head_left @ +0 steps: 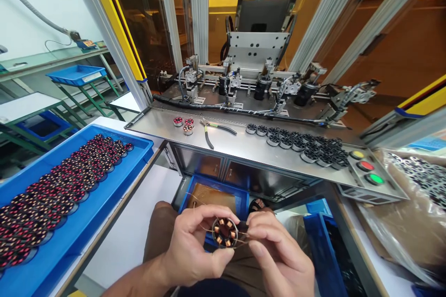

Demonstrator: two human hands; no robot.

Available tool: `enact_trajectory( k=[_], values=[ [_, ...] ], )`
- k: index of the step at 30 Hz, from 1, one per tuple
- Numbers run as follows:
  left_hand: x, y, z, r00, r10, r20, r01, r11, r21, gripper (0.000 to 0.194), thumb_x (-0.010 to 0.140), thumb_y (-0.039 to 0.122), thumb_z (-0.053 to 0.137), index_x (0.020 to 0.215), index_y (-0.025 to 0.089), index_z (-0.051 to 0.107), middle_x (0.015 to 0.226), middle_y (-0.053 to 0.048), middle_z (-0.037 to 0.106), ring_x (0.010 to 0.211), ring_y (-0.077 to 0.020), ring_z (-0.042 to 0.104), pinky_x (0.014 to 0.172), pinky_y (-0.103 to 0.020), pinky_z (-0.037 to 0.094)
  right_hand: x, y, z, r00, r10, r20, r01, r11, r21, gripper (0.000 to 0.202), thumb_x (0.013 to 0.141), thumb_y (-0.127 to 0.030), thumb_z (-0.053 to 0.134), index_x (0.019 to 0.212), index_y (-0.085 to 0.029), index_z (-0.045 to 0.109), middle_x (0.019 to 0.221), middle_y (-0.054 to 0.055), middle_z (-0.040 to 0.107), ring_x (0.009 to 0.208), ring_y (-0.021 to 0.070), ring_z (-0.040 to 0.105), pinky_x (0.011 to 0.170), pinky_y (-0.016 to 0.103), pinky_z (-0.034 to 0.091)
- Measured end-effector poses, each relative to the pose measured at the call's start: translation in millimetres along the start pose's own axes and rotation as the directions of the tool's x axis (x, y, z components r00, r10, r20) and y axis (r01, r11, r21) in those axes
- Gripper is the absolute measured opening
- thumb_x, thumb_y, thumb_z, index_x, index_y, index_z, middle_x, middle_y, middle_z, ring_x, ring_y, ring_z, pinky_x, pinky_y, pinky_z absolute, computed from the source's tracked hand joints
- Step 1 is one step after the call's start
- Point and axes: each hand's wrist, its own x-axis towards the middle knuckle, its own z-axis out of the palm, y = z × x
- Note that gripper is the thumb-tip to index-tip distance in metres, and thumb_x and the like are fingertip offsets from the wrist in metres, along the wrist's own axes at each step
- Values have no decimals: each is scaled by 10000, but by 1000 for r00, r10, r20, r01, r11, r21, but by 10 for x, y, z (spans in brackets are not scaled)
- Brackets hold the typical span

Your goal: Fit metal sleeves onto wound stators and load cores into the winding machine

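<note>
The person's left hand [190,248] is curled around a small round ring with a silvery rim, black inner frame and copper-wound coils [229,243], gripping it by the edge between thumb and fingers, with its open face turned up toward the camera. The right hand [284,255] is just beside it, thumb and fingertips drawn together at thin copper-coloured wires [241,242] that run out from the ring; whether it pinches all of them I cannot tell. A small dark piece at the right fingertips is too unclear to name. More thin wire sticks out on the left hand's side. The ring is held above the person's lap, in front of a blue plastic bin [244,197] with a brown sheet inside. Beyond, on a brushed-metal ledge [240,151], lie three small red-and-silver rings [188,129] close together, a pair of pliers with green-and-black handles [223,127] spread apart, and a cluster of black-and-silver rings [296,141]. At the ledge's right end is a grey control box with yellow, red and green buttons [351,174]. To the left, a long blue plastic tray [120,202] holds many dark rings with red and copper-coloured parts [66,190], packed in rows. Behind the ledge is a metal-framed machine with black cylinders [263,87].
</note>
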Motion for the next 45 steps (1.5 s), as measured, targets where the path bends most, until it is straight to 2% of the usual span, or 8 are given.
enact_trajectory(
  k=[7, 16, 22, 27, 32, 36, 40, 45],
  values=[
    [-22, -4, -6, 998, -36, 42, 35, 999, 21, 679, 522, -117, 636, 1085, 260, 689, 953, -5, 759, 816, -158, 716, 764, -216, 584, 100, -44, 13, 978, -199, 60, 204, 974, -98, 275, 807, 54, 581, 962, -158, 663, 790, 43, 603, 737, 172, 583, 713, 371, 507],
    [8, 55, 84, 972, 233, -45, -217, 951, 219, 702, 537, -83, 702, 1156, 246, 661, 1016, -25, 767, 847, -167, 741, 807, -206, 603, -62, -48, 56, 963, -270, 11, 269, 953, -140, 254, 806, 31, 609, 968, -153, 673, 763, 50, 644, 666, 169, 611, 628, 358, 539],
    [9, 99, 69, 994, -104, 21, 105, 986, -132, 554, 588, -38, 724, 1065, 242, 722, 955, -20, 771, 801, -143, 714, 762, -208, 572, 69, -12, -70, 967, -240, 87, 244, 969, -44, 165, 927, -189, 633, 1090, -189, 659, 801, 56, 616, 740, 188, 598, 699, 404, 532],
    [7, 121, 81, 906, -373, 198, 422, 802, -422, 348, 669, 182, 832, 1008, 173, 754, 859, -54, 757, 764, -125, 681, 719, -195, 522, 250, 1, -199, 930, -257, 264, 260, 965, 27, 324, 892, -287, 705, 1207, -232, 648, 1036, 89, 614, 948, 207, 589, 773, 380, 552],
    [-29, 79, 105, 836, -488, 251, 546, 699, -461, 387, 601, 208, 893, 964, 159, 769, 820, -36, 730, 729, -87, 633, 686, -155, 483, 360, -51, -224, 895, -293, 336, 284, 956, 77, 330, 883, -317, 716, 1208, -289, 667, 1132, 94, 628, 977, 204, 602, 778, 379, 574],
    [-10, 86, 123, 810, -517, 276, 584, 674, -453, 356, 605, 217, 895, 931, 147, 770, 808, -50, 744, 721, -94, 647, 671, -152, 490, 292, -93, -213, 919, -281, 277, 299, 954, -22, 227, 895, -301, 700, 1120, -327, 719, 1074, 73, 673, 894, 185, 639, 697, 333, 591],
    [0, 77, 144, 831, -478, 286, 555, 666, -499, 387, 628, 224, 894, 986, 159, 761, 850, -58, 765, 751, -103, 686, 703, -156, 516, 94, -105, -223, 951, -283, 126, 306, 924, -228, 298, 901, -176, 668, 1153, -328, 712, 922, 52, 698, 814, 180, 655, 666, 313, 599],
    [-33, 45, 194, 942, -297, 157, 336, 829, -447, 438, 663, 111, 859, 1072, 219, 745, 1062, -61, 761, 857, -111, 698, 801, -180, 533, -48, -60, -184, 858, -514, 8, 447, 738, -506, 163, 855, -127, 710, 959, -246, 749, 773, 14, 685, 750, 165, 644, 726, 346, 591]
  ],
)
